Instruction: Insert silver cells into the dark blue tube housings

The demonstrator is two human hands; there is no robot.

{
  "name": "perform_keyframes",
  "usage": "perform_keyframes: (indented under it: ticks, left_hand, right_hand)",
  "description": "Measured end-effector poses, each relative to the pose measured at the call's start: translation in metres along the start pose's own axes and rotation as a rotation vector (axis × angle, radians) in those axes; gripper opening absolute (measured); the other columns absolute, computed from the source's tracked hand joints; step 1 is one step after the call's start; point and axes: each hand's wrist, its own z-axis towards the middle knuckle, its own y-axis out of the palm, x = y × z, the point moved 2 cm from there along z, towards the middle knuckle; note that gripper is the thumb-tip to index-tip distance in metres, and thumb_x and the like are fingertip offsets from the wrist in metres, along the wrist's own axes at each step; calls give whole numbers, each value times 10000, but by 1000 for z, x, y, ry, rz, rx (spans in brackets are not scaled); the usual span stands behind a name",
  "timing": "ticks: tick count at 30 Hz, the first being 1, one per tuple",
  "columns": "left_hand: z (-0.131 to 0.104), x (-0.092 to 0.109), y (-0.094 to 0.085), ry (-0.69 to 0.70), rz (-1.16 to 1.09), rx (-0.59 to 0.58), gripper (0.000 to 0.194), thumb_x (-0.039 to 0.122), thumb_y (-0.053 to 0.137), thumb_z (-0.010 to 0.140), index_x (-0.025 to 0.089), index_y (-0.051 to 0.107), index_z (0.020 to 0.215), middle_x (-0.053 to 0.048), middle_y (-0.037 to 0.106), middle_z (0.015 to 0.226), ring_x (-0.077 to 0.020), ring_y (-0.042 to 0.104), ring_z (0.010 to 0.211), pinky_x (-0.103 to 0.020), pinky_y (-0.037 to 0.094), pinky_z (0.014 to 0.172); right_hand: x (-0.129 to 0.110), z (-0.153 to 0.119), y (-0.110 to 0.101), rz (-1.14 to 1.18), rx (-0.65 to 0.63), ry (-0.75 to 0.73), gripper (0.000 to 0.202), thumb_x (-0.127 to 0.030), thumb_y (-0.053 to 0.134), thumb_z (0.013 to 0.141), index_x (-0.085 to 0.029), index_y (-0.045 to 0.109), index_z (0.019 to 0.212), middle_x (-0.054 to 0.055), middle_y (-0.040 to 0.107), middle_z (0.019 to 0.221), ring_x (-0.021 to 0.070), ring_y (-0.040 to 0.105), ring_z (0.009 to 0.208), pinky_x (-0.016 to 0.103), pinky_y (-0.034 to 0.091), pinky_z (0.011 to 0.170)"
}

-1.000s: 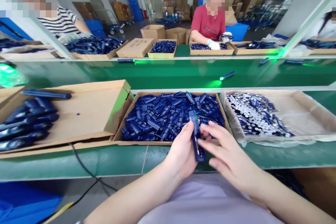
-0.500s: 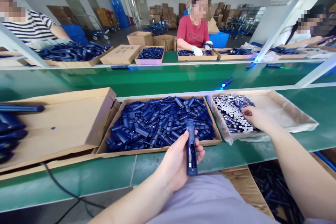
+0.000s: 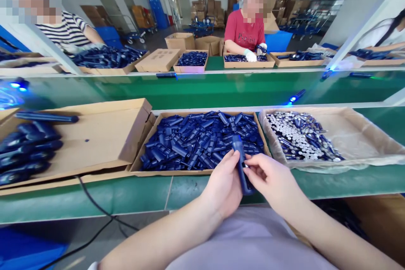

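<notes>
My left hand (image 3: 223,185) is wrapped round a dark blue flashlight (image 3: 242,181), held tilted in front of me with its battery opening turned to the right. At that opening, the thumb and fingers of my right hand (image 3: 275,179) are pinched on a small battery (image 3: 246,166), mostly hidden by the fingertips. Just beyond my hands stands a cardboard box (image 3: 174,173) heaped with small blue plastic covers. To its right lies a plastic-lined tray (image 3: 367,135) with many batteries (image 3: 292,135) in its left part.
On the left, a cardboard tray (image 3: 104,143) holds several blue flashlights (image 3: 28,149). A lit flashlight (image 3: 297,97) lies on the green belt (image 3: 221,88) behind the boxes. Across it, co-workers sit by boxes of parts. A black cable (image 3: 91,202) hangs at the front edge.
My right hand has come left from the battery tray to the flashlight in my left hand. The view has shifted, and the lit flashlight appears further right.
</notes>
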Motion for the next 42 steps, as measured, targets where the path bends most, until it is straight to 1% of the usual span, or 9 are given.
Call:
perform_keyframes:
  ticks: [6, 9, 11, 16, 21, 26, 30, 36, 42]
  left_hand:
    - [-5, 4, 6, -62, -59, 55, 231, 266, 543, 874, 88, 581, 1017, -94, 635, 972, -131, 637, 981, -269, 504, 984]
    - [-7, 20, 6, -85, -73, 64, 254, 277, 532, 883, 86, 578, 1044, -99, 634, 1019, -176, 637, 1047, -293, 537, 948]
    - [-7, 34, 4, -38, -96, 86, 258, 275, 517, 891, 72, 568, 1042, -104, 630, 1038, -199, 629, 1085, -281, 558, 910]
    - [-8, 38, -5, -90, -57, 120, 288, 289, 518, 890, 65, 553, 1068, -110, 626, 986, -243, 625, 1099, -279, 581, 854]
    - [-11, 17, -6, -208, 2, 88, 316, 308, 548, 874, 85, 553, 1098, -98, 626, 958, -254, 623, 1102, -285, 578, 874]
    - [-16, 14, -5, -264, 72, 54, 351, 381, 553, 869, 67, 594, 1021, -114, 637, 974, -227, 644, 1054, -255, 577, 856]
    - [-13, 10, -5, -286, 82, 30, 371, 405, 541, 873, 67, 595, 1015, -129, 641, 1025, -222, 645, 1054, -244, 569, 860]
    - [-10, 0, 3, -295, 42, -60, 380, 394, 461, 914, 60, 586, 1045, -156, 612, 1134, -254, 630, 1084, -289, 552, 879]
    - [-11, 1, 1, -175, 86, -83, 359, 344, 483, 906, 82, 573, 1134, -170, 578, 1221, -214, 651, 1011, -355, 520, 949]
  right_hand:
    - [-8, 5, 11, -219, 142, -264, 276, -271, 344, 1097, -159, 593, 1054, 71, 590, 1013, 200, 574, 971, 312, 476, 860]
    - [20, 11, -37, -367, 331, -191, 258, -290, 371, 1076, -171, 593, 1132, 63, 601, 1055, 202, 571, 968, 298, 467, 857]
    - [62, 14, -84, -595, 421, 69, 278, -327, 418, 1034, -165, 636, 1092, 76, 612, 1032, 236, 570, 954, 324, 460, 834]
    - [172, 13, -170, -827, 131, 411, 209, -244, 544, 922, -131, 720, 908, 108, 629, 917, 242, 583, 774, 333, 425, 704]
    - [205, 22, -171, -904, -43, 401, 58, -174, 665, 771, -133, 705, 776, 99, 582, 844, 261, 554, 810, 336, 418, 744]
    - [189, 22, -179, -899, -60, 301, 167, -212, 589, 811, -161, 607, 653, 99, 576, 807, 262, 554, 824, 334, 415, 730]
    - [150, 3, -172, -780, 24, 281, 262, -441, 534, 902, -200, 635, 880, 42, 612, 771, 203, 575, 616, 284, 409, 524]
    - [52, -15, -96, -363, 30, -58, 241, -438, 508, 1020, -295, 621, 1177, -18, 593, 1150, 165, 607, 980, 239, 507, 834]
    - [3, -4, -48, -226, -180, -145, 407, -233, 428, 1028, -304, 455, 1428, 27, 551, 1029, 129, 570, 857, 200, 498, 738]
